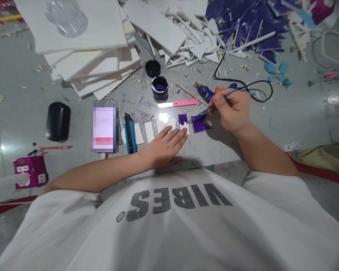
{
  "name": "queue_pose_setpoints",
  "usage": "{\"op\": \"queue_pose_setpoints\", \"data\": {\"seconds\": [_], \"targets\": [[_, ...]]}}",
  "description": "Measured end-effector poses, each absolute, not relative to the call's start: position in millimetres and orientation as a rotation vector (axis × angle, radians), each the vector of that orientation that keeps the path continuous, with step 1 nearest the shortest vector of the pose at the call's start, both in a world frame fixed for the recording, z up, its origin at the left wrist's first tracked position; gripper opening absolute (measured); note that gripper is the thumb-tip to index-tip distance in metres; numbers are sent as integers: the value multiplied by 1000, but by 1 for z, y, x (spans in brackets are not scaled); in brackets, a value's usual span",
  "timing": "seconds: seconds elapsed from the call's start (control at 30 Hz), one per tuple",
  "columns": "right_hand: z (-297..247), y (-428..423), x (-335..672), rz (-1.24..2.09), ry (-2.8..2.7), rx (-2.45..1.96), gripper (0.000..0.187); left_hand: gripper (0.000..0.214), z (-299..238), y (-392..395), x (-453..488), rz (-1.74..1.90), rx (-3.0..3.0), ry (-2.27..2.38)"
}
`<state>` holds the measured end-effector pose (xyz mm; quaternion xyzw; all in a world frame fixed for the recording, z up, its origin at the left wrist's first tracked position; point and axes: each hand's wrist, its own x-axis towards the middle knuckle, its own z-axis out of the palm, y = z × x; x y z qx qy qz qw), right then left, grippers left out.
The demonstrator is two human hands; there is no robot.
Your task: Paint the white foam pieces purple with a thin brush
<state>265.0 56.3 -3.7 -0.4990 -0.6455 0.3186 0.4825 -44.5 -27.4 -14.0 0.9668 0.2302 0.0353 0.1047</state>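
Observation:
My right hand (231, 109) is closed around a thin blue paintbrush (205, 111), its tip down between two small foam pieces. One piece (200, 124) is covered in purple paint. The other, a part-painted white piece (183, 119), is purple at its far end, and the fingertips of my left hand (169, 146) rest at its near edge. That left hand lies flat with its fingers stretched out. Beside it are several white pieces (149, 131). Ahead stands an open jar of purple paint (159, 87), with a pink-handled knife (183, 103) in front of it.
A teal box cutter (130, 133), a phone (105, 128) and a black computer mouse (58, 121) lie to the left. Behind the jar are its black lid (153, 68), stacked white sheets (81, 71) and purple scraps (248, 26). A glue gun (205, 91) with a black cord lies beyond my right hand.

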Motion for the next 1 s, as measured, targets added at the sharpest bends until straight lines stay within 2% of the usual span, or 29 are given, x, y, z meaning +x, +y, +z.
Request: {"op": "queue_pose_setpoints", "data": {"seconds": [0.47,1.0], "targets": [[-2,54,265,887,-1608,-1194,71,86,-18,-28,-45,169,2864,690],[1,54,264,850,-1615,-1210,68,85,-20,-29,-46,170,2840,688]]}}
